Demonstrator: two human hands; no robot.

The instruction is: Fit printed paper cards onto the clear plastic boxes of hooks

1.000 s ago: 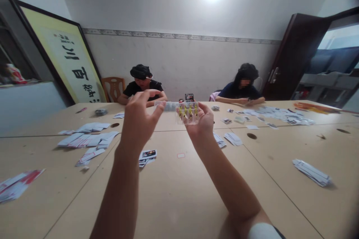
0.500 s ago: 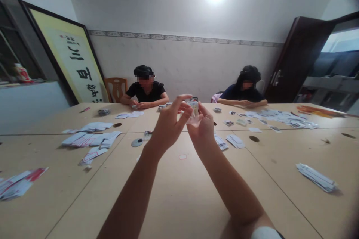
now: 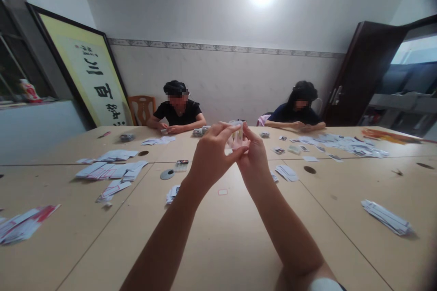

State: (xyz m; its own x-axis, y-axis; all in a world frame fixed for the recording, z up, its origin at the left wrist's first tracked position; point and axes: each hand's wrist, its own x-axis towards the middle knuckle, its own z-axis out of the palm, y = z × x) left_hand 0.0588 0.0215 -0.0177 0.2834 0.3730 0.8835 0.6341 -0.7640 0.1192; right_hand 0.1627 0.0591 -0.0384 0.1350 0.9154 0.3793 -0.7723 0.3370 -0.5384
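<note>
Both my hands are raised together above the middle of the wooden table. My left hand and my right hand pinch a small clear plastic packet with yellow bits inside, held between their fingertips. Most of the packet is hidden by my fingers. Below my hands lie a small stack of cards and a tiny square sticker.
Piles of cards lie spread at the left, more cards at the right and a further spread of cards at the far right. Two people sit across the table. A grey disc lies near the middle. A framed scroll leans left; a door stands open at right.
My left hand moved right and joined my right hand on the packet. The packet went from held flat and wide open to view to being squeezed between both hands.
</note>
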